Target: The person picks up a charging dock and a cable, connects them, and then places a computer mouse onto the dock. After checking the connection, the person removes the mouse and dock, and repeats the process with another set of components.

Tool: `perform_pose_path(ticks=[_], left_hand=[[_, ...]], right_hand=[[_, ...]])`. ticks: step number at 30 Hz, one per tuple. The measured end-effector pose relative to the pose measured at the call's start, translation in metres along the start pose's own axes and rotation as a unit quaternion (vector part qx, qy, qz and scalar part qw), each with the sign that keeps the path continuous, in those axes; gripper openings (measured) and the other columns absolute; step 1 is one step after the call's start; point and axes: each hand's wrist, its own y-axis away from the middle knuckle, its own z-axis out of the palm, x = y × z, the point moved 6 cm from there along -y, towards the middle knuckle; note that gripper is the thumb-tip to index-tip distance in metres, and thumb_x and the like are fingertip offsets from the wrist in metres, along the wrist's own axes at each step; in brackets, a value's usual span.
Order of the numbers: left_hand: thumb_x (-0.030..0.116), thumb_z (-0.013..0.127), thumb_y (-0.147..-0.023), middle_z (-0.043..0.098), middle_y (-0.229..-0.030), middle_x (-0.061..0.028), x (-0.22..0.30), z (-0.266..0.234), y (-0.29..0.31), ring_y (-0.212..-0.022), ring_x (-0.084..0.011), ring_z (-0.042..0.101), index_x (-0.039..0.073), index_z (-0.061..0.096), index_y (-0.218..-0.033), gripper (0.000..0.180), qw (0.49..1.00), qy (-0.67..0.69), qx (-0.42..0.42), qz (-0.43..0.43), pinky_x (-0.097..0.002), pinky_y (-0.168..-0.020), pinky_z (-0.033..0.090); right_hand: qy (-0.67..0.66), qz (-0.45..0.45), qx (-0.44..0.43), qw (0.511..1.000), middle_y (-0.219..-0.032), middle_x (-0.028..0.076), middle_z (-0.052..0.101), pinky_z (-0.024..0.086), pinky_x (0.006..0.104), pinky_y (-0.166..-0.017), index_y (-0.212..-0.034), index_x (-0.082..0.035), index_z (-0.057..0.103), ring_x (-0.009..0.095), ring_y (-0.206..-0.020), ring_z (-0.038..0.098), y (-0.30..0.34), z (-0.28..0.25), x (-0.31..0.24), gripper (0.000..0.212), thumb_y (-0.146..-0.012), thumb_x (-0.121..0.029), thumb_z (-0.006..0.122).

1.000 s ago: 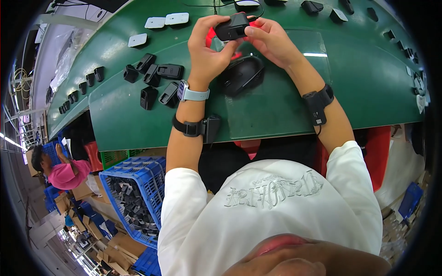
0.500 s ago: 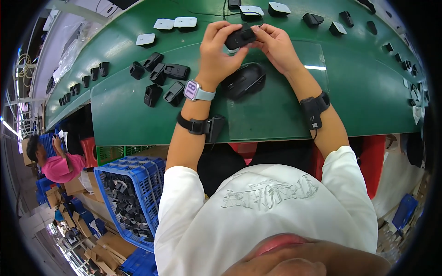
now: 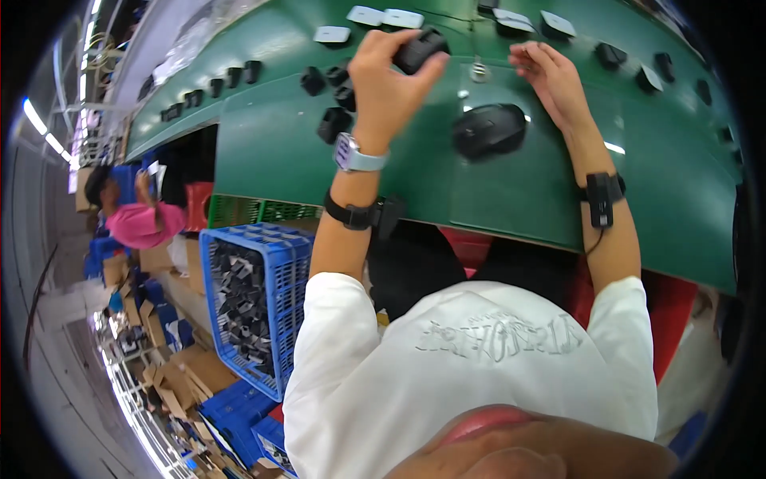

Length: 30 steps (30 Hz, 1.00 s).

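Observation:
Held up over the green table [image 3: 335,180], my left hand [image 3: 389,94] is closed round a small black plastic block-shaped device [image 3: 423,51], with thumb and fingers on its sides. To the right, my right hand [image 3: 557,84] hangs open above the table, fingers loosely bent and apart, nothing visible in them. A thin cable ending in a small round silvery piece [image 3: 479,73] lies between the hands. Below it rests a larger rounded black thing [image 3: 491,130], shaped like a computer mouse. Several similar black devices [image 3: 333,125] are grouped left of my left hand, partly hidden by it.
White-faced devices [image 3: 331,34] and more black ones [image 3: 610,55] stand along the table's far side. A row of black pieces [image 3: 233,77] runs along the left. A blue crate [image 3: 279,311] full of dark parts stands lower left. A person in pink [image 3: 146,225] sits beyond.
My hands have come apart. The left has kept the black device and moved away from the right, which has let go. The round-ended cable now shows on the table. The whole view has turned.

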Motion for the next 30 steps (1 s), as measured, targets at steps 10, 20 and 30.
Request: perform_pose_path(ticks=[10, 20, 30], left_hand=[[0.055, 0.079, -0.067, 0.074, -0.105, -0.0194, -0.332, -0.183, -0.04, -0.1, -0.0362, 0.069, 0.007, 0.078, -0.1, 0.059, 0.815, -0.443, -0.061, -0.368, -0.0438, -0.092, 0.053], [0.024, 0.079, -0.073, 0.06, -0.129, -0.0135, -0.25, -0.034, -0.064, -0.121, -0.0365, 0.052, 0.022, 0.072, -0.119, 0.047, 0.783, -0.487, -0.388, 0.011, -0.0516, -0.105, 0.041], [-0.013, 0.078, -0.068, 0.07, -0.117, -0.0108, -0.04, 0.056, -0.026, -0.103, -0.0174, 0.066, 0.001, 0.064, -0.114, 0.05, 0.868, 0.416, -0.106, -0.25, -0.0303, -0.093, 0.054]], right_hand=[[0.112, 0.017, -0.075, 0.991, -0.089, -0.003, 0.058, 0.041, 0.0194, -0.068, -0.107, -0.003, 0.065, 0.006, -0.076, 0.05, 0.006, 0.025, 0.0, 0.014, -0.098, -0.013, 0.065], [0.12, 0.014, -0.082, 0.989, -0.086, -0.001, 0.061, 0.046, 0.0213, -0.069, -0.099, -0.003, 0.063, 0.008, -0.075, 0.055, 0.01, 0.022, -0.007, 0.01, -0.095, -0.011, 0.067], [-0.004, -0.037, -0.058, 0.998, -0.095, 0.005, 0.067, 0.052, 0.0257, -0.074, -0.099, -0.001, 0.066, 0.012, -0.084, 0.063, 0.005, 0.01, -0.009, 0.01, -0.093, -0.009, 0.069]])
